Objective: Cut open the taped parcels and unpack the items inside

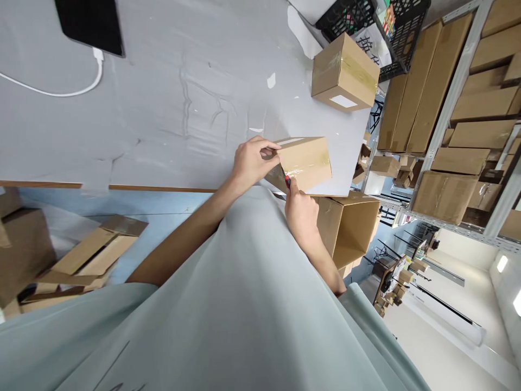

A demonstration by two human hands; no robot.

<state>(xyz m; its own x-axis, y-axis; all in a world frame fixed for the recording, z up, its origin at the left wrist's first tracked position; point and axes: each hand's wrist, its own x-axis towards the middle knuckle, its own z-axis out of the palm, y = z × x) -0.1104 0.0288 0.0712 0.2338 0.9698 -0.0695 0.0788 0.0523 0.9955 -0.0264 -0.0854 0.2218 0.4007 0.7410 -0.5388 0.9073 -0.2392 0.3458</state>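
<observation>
A small taped cardboard box (307,159) lies at the front edge of the grey table, close against my body. My left hand (253,160) is at its left end, thumb and forefinger closed on the box's edge. In my right hand (302,214) is a small tool with a red-and-black handle (287,181); its thin dark tip meets the box's left end near the tape. The fingers wrap round the handle and hide most of it, so its exact kind is unclear.
Another taped box (345,73) stands farther back, beside a black plastic crate (401,38). A black tablet-like device (91,24) with a white cable lies at the far left. An open carton (352,225) is below the table's right end. Shelves of boxes (445,198) rise at right.
</observation>
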